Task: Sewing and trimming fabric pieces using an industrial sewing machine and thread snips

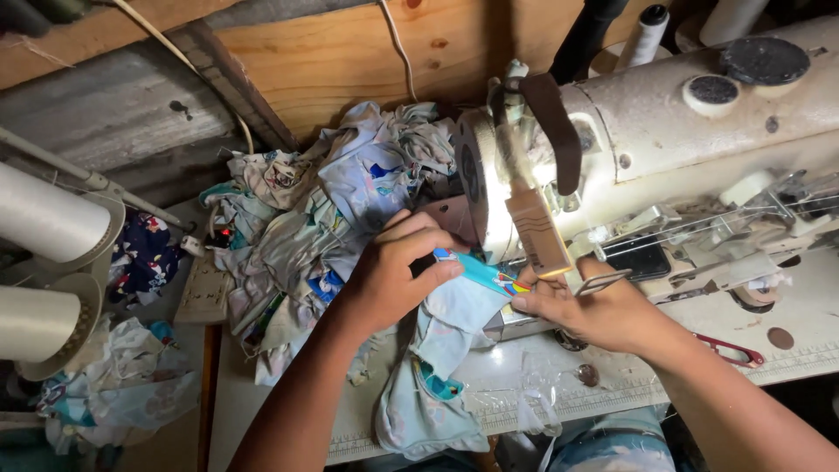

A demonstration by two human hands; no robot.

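Thread cones [44,218] stand far left; a heap of cloth [332,201] crowds behind the left hand [389,280]. Both hands' fingers pinch a blue strip [476,273] between them, fabric [437,367] hanging over the table [786,350] edge. Right hand [603,310] sits against the sewing machine [664,131].

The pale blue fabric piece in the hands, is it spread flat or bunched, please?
Bunched: the pale blue fabric piece hangs crumpled from both hands, folds drooping over the table edge.
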